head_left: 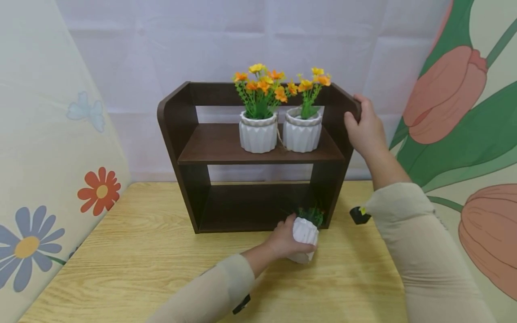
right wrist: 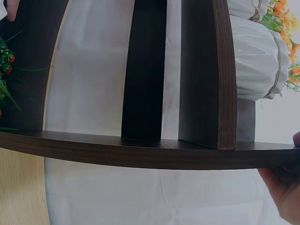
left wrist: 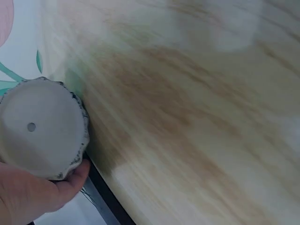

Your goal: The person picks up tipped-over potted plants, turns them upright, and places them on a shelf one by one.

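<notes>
My left hand (head_left: 282, 242) grips a white fluted flowerpot (head_left: 304, 232) with a green plant (head_left: 312, 216) in it. The pot is held tilted at the front of the lower right of a dark brown two-tier shelf (head_left: 218, 139). In the left wrist view the pot's round underside (left wrist: 47, 136) faces the camera, showing a small drain hole. Small red bits dot the green leaves (right wrist: 5, 70) in the right wrist view. With thumb inside and fingers outside, my right hand (head_left: 367, 132) holds the shelf's right side panel (head_left: 341, 105) near its upper front corner.
Two white pots, the left one (head_left: 258, 134) and the right one (head_left: 303, 132), stand on the upper tier with orange and yellow flowers (head_left: 264, 85). The shelf stands on a wood-grain table (head_left: 141, 251), before a pale cloth backdrop (head_left: 226, 40). Flower-printed panels flank both sides.
</notes>
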`<state>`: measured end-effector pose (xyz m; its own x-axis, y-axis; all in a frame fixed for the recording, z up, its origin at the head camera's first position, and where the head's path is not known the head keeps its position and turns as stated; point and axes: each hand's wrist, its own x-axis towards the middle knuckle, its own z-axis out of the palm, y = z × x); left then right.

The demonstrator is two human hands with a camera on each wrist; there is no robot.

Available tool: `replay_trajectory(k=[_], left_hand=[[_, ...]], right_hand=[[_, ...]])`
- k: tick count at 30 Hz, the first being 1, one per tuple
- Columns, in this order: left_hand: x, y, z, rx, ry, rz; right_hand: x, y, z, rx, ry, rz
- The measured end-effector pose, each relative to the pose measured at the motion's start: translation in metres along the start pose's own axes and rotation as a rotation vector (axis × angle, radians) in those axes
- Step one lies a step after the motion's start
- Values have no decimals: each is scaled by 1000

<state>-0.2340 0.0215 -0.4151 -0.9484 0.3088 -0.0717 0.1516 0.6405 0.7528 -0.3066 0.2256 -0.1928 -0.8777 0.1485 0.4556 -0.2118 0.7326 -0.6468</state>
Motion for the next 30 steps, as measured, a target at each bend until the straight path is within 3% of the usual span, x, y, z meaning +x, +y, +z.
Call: replay_trajectory(k=[12,22,30], left_hand=[[-7,-28,-1,-32,16,166],[-15,-42,-3,30,26,324],[-21,-51,-8,36,0,348]], right_hand=[[1,1,0,-9,-2,5],[1,1,0,-1,-1,1],[1,2,0,-3,3,-2]])
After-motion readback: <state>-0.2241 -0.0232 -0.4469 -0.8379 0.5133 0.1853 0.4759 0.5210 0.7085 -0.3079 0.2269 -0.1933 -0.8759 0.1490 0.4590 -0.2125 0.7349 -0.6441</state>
